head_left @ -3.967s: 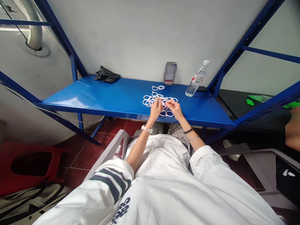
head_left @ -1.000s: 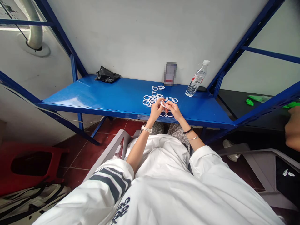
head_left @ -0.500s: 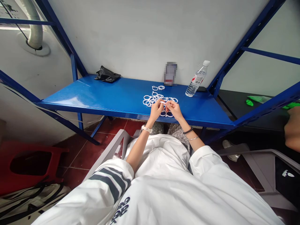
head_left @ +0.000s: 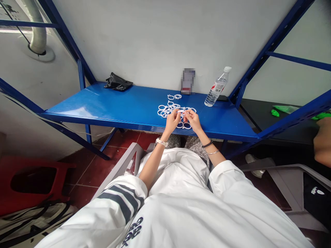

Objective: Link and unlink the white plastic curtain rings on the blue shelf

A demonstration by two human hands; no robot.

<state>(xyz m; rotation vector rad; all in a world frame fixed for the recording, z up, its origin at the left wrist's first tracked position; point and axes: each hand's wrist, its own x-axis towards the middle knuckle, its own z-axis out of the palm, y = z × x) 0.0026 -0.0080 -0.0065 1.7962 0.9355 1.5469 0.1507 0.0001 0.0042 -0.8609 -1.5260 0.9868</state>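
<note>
Both my hands meet over the front edge of a blue metal shelf (head_left: pixel 124 106). My left hand (head_left: pixel 172 121) and my right hand (head_left: pixel 192 120) pinch one small white plastic ring (head_left: pixel 180 112) between their fingertips. Just beyond the hands lies a loose pile of white rings (head_left: pixel 167 109), several of them overlapping. Two more white rings (head_left: pixel 174 96) lie apart, farther back. A watch sits on my left wrist and bracelets on my right.
A clear water bottle (head_left: pixel 217 86) leans at the back right, a blurred small box (head_left: pixel 188 81) stands against the wall, and a crumpled black bag (head_left: pixel 117 82) lies at the back left. A red stool (head_left: pixel 31 179) is on the floor left. Another person's arm (head_left: pixel 322 141) shows at right.
The hands stay in the same spot while the fingers turn the white ring between them; it sat tilted a second ago and now lies nearly flat.
</note>
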